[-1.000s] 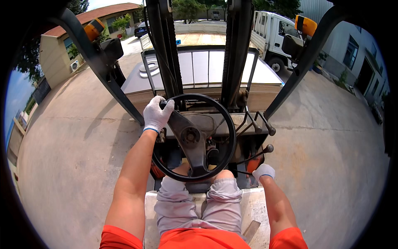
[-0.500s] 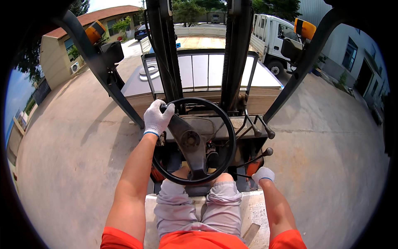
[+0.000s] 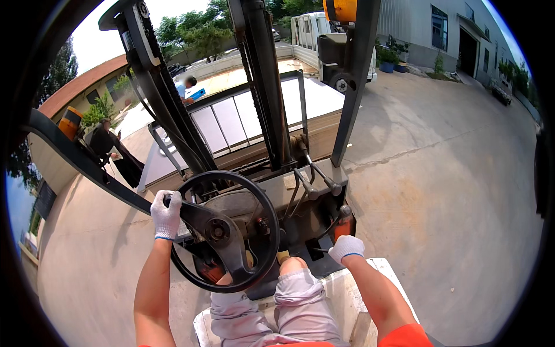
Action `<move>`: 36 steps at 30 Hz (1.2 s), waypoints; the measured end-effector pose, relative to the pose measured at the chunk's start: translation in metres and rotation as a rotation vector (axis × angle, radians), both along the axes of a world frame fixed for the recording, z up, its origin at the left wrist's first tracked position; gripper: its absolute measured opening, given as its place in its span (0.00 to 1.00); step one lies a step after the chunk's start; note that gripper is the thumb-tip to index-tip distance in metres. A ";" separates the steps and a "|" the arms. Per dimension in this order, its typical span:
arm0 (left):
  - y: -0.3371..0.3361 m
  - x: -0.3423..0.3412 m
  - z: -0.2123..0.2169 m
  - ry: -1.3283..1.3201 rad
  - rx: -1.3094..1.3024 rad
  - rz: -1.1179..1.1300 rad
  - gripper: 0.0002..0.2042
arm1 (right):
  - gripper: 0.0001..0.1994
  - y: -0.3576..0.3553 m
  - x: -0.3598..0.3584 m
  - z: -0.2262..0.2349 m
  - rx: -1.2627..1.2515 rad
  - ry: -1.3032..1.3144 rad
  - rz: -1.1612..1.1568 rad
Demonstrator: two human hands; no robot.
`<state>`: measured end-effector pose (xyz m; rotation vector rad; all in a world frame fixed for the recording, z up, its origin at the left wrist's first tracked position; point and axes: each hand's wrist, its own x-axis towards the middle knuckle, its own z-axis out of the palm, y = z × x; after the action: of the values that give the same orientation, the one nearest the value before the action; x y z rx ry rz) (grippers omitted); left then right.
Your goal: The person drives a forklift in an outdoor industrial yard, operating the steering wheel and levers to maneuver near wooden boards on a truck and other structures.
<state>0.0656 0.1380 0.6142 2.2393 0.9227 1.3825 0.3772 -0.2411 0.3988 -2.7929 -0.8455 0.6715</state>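
My left hand (image 3: 166,215), in a white knit glove, is closed around the knob (image 3: 167,200) on the upper left of the black steering wheel (image 3: 218,230). To the right of the wheel, my gloved right hand (image 3: 347,248) grips a thin dark lever (image 3: 319,250) low beside the seat. Its handle end is hidden in the fist. Just above that hand stands another lever with a round black knob (image 3: 345,210). Two more levers with dark knobs (image 3: 311,192) rise from the dash of the forklift, untouched.
Beyond the black mast (image 3: 263,75) lies a stack of white-topped boards (image 3: 318,98). A white truck (image 3: 306,34) stands behind it. One person (image 3: 182,87) with a blue object is near the truck bed; another in dark clothes (image 3: 128,165) stands at the left. Concrete ground (image 3: 439,231) extends right.
My view has turned right and tilted, so the mast and truck sit further left. Two people now show at the left. Both hands keep their holds.
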 end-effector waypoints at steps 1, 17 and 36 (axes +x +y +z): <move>0.003 0.002 0.000 0.002 0.010 0.006 0.13 | 0.20 0.001 0.002 0.000 0.006 0.004 -0.003; 0.006 0.005 -0.006 0.006 0.023 0.052 0.17 | 0.20 0.003 0.004 -0.009 -0.008 -0.033 -0.009; -0.016 -0.002 0.010 0.081 0.065 0.155 0.23 | 0.23 0.014 0.001 -0.009 -0.211 -0.145 0.033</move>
<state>0.0640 0.1223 0.6246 2.3300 1.1141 1.4153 0.3786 -0.2269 0.3902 -3.0547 -0.8964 0.6009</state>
